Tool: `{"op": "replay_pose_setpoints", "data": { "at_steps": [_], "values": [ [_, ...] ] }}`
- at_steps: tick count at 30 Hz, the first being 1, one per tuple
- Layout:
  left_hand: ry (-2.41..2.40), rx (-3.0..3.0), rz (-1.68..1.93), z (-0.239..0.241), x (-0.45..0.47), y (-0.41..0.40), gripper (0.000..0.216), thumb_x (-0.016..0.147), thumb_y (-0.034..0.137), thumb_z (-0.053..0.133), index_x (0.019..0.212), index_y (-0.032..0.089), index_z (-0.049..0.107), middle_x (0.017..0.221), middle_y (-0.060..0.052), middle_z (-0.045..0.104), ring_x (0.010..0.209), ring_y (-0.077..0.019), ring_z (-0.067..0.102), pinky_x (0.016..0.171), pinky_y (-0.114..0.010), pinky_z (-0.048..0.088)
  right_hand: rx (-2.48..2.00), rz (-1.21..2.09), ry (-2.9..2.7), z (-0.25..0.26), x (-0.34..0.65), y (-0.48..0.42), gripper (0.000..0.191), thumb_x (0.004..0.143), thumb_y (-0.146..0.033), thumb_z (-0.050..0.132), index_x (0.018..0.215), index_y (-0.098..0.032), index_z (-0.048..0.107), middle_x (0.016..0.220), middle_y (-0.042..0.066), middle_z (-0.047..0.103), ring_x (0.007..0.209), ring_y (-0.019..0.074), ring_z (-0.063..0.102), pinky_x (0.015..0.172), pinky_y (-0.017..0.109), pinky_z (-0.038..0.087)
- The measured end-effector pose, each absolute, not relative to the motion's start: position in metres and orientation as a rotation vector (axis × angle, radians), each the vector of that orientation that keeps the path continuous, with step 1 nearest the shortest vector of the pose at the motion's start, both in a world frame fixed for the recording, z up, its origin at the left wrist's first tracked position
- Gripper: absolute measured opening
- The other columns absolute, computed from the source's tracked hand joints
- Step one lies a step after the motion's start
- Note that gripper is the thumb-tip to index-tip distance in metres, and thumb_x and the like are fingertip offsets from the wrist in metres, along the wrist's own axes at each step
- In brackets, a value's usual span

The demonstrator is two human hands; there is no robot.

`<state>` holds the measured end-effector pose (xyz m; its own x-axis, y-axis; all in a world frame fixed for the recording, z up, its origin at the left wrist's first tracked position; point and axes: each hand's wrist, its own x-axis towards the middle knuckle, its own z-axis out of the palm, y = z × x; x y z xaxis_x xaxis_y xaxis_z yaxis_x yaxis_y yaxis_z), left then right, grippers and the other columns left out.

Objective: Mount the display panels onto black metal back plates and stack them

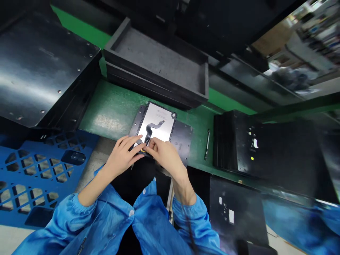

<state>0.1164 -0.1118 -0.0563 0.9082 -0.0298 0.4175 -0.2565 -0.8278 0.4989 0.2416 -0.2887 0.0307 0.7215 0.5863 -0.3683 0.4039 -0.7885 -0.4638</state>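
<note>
A flat panel with a silver back (159, 122) lies on a dark metal plate (183, 138) on the green bench. Across its back curves a black ribbon cable (150, 129), its lower end close to my fingers. My left hand (122, 156) rests with fingers stretched out over the panel's lower left edge. At the lower edge, my right hand (166, 156) has thumb and forefinger pinched together; what lies between the fingertips is hidden. A small yellow spot (143, 150) shows between the two hands.
Stacked dark grey trays (159, 53) stand behind the panel. A slim metal tool (207, 144) lies to the right, beside stacked black panels (225, 141). Large dark metal sheets (45, 67) fill the left. Below them is a blue plastic pallet (34, 173).
</note>
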Motion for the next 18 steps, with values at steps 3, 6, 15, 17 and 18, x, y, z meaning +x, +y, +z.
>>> {"op": "replay_pose_setpoints", "data": {
  "at_steps": [3,6,15,17,18],
  "values": [
    [-0.285,2.527,0.421,-0.050,0.121,-0.103,0.051,0.107,0.031,0.068,0.158,0.034,0.059,0.175,-0.010,0.046,0.157,-0.0314,0.049,0.131,-0.060,0.039,-2.612,0.530,-0.754,0.017,0.228,-0.296,0.022,0.105,-0.044,0.073,0.095,-0.025,0.067,0.070,-0.006,0.067,0.062,0.0148,0.060,0.060,0.028,0.031],
    [-0.288,2.451,0.456,-0.053,0.123,-0.099,0.050,0.105,0.030,0.070,0.155,0.035,0.063,0.176,-0.007,0.043,0.167,-0.0339,0.032,0.131,-0.062,0.039,-2.510,0.206,-0.859,-0.005,0.211,-0.311,0.019,0.109,-0.043,0.068,0.108,-0.026,0.075,0.081,-0.001,0.071,0.071,0.0164,0.066,0.065,0.029,0.043],
    [-0.238,2.385,0.401,-0.059,0.126,-0.098,0.030,0.105,0.038,0.071,0.134,0.034,0.077,0.162,-0.005,0.061,0.164,-0.0335,0.035,0.127,-0.060,0.041,-2.408,-0.293,-1.114,-0.057,0.170,-0.338,0.048,0.105,-0.022,0.069,0.152,-0.033,0.066,0.156,0.010,0.064,0.150,0.0316,0.053,0.125,0.054,0.043],
    [-0.240,2.379,0.396,-0.058,0.126,-0.098,0.028,0.105,0.038,0.072,0.132,0.034,0.078,0.161,-0.006,0.061,0.164,-0.0334,0.036,0.127,-0.060,0.041,-2.451,-0.259,-1.029,-0.065,0.164,-0.333,0.055,0.105,-0.019,0.065,0.157,-0.035,0.062,0.160,0.009,0.061,0.154,0.0337,0.049,0.131,0.059,0.035],
    [-0.241,2.375,0.395,-0.058,0.126,-0.098,0.029,0.105,0.038,0.072,0.132,0.034,0.078,0.161,-0.006,0.061,0.164,-0.0332,0.036,0.127,-0.060,0.041,-2.464,-0.218,-0.983,-0.068,0.160,-0.330,0.058,0.105,-0.018,0.064,0.159,-0.037,0.061,0.162,0.008,0.060,0.156,0.0352,0.048,0.133,0.062,0.031]
  ]
}}
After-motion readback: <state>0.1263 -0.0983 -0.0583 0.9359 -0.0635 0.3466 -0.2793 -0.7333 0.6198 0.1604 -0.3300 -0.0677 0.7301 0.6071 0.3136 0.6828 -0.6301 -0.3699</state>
